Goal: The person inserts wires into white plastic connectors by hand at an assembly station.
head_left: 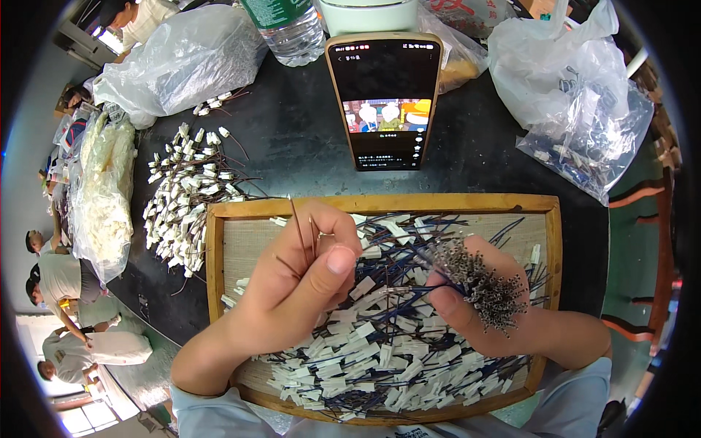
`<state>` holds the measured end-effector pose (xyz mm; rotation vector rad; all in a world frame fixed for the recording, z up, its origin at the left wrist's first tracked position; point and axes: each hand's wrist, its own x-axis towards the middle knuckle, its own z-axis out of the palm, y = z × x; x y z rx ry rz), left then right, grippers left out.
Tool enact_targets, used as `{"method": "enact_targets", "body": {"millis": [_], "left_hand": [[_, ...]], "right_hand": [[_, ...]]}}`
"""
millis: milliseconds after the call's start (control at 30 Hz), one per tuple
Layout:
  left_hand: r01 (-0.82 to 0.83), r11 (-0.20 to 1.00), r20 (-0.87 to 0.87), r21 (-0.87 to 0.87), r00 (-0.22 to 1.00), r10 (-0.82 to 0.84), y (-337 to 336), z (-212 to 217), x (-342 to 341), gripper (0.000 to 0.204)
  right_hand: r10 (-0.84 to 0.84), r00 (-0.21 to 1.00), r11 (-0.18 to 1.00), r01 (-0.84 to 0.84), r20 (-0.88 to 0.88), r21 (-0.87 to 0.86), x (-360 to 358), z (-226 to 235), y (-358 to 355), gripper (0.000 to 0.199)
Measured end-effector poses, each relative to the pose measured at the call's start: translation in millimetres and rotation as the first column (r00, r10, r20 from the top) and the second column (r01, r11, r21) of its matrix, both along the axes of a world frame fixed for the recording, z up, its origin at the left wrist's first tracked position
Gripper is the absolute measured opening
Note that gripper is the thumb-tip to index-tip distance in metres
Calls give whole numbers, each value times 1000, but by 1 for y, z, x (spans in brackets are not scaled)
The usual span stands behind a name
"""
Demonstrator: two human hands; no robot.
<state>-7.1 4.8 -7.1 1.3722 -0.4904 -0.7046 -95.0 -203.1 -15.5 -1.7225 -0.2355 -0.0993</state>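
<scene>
Pinching thin, stiff-looking brown wires (299,232), the left hand (303,266) has its thumb pressed against a curled forefinger, the ends poking up past the knuckles. The right hand (471,332) wraps its fingers and thumb around a thick bundle of dark, thin wires with small, apparently metal tips (496,296), which fan out above the palm. Below both hands' fingers, white, flat, rectangular pieces with blue wires (398,358) fill a shallow tray with a wooden rim (453,202); beyond the left fingers lies a heap of small white connectors with brown leads (182,193). Each wire should be light and springy, easily bent and prone to tangling; the bundle probably slides unless gripped firmly mid-length, sparing the delicate tips.
</scene>
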Motion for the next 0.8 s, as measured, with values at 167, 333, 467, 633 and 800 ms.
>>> {"method": "enact_targets", "body": {"millis": [167,333,467,633,800], "left_hand": [[60,997,-101,-46,993,-65,-3,10,-7,24],[154,980,-158,-124,972,-172,0,7,-10,23],[184,976,-150,-120,968,-201,-1,6,-13,23],[257,966,-69,-21,964,-258,-4,8,-17,21],[274,961,94,27,957,-275,-8,7,-19,18]], "right_hand": [[-22,989,1000,23,-149,6,-6,-2,-3,18],[-106,922,973,174,-373,154,-7,2,3,21],[-124,981,986,139,-151,90,-6,-8,4,18],[-10,991,999,15,-130,40,-4,-4,0,13],[83,997,996,-82,-9,35,-4,-8,-2,15]]}}
